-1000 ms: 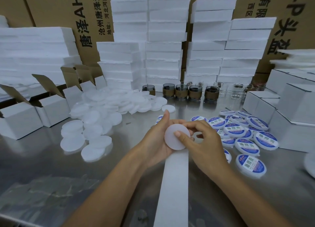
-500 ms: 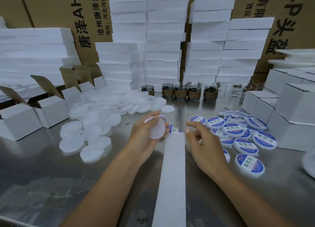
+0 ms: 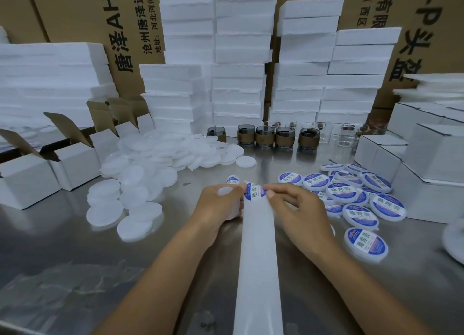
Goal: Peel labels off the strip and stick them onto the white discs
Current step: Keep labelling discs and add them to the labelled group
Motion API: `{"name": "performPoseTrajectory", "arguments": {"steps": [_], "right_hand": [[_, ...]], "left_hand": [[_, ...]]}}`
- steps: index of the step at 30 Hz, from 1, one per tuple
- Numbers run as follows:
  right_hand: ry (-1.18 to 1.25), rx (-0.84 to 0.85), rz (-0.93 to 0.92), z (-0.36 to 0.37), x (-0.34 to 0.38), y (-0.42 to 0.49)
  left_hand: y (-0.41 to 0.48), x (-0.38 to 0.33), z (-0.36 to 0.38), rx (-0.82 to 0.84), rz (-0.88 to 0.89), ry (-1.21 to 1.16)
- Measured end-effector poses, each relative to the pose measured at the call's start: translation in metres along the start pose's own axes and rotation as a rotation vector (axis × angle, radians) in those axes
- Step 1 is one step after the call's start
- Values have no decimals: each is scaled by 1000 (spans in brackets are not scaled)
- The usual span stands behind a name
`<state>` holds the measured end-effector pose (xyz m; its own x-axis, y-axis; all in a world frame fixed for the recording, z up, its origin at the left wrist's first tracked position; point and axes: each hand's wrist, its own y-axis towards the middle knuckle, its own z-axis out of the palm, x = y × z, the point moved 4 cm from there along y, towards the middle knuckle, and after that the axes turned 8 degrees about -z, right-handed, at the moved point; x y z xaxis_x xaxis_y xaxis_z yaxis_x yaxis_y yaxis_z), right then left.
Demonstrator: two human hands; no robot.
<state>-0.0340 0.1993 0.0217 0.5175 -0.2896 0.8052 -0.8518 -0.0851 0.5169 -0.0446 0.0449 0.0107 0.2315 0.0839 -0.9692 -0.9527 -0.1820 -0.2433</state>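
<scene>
A long white backing strip [image 3: 257,259] runs from the bottom edge up the middle of the metal table. At its far end sits a blue-and-white round label [image 3: 254,192]. My right hand [image 3: 298,216] pinches that label's right edge with thumb and forefinger. My left hand [image 3: 217,209] grips a plain white disc [image 3: 226,191], mostly hidden in the palm, and its fingertips touch the label's left edge. A heap of plain white discs [image 3: 155,168] lies at the left. Several labelled discs [image 3: 356,204] lie at the right.
Open white cartons [image 3: 67,163] stand at the left and closed white boxes [image 3: 426,173] at the right. Stacks of white foam slabs [image 3: 238,83] and brown cardboard boxes fill the back. Dark jars [image 3: 265,136] and clear glass jars [image 3: 349,136] line the far table edge.
Both hands have come together at the strip's far end. The left hand has lowered the disc into its palm, and the right hand now pinches the label on the strip.
</scene>
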Motion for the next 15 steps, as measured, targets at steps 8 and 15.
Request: {"name": "performPoseTrajectory", "arguments": {"steps": [8, 15], "right_hand": [[-221, -42, -61, 0, -3, 0], [-413, -50, -160, 0, -7, 2]], "left_hand": [[2, 4, 4, 31, 21, -167], [3, 3, 7, 120, 74, -101]]}}
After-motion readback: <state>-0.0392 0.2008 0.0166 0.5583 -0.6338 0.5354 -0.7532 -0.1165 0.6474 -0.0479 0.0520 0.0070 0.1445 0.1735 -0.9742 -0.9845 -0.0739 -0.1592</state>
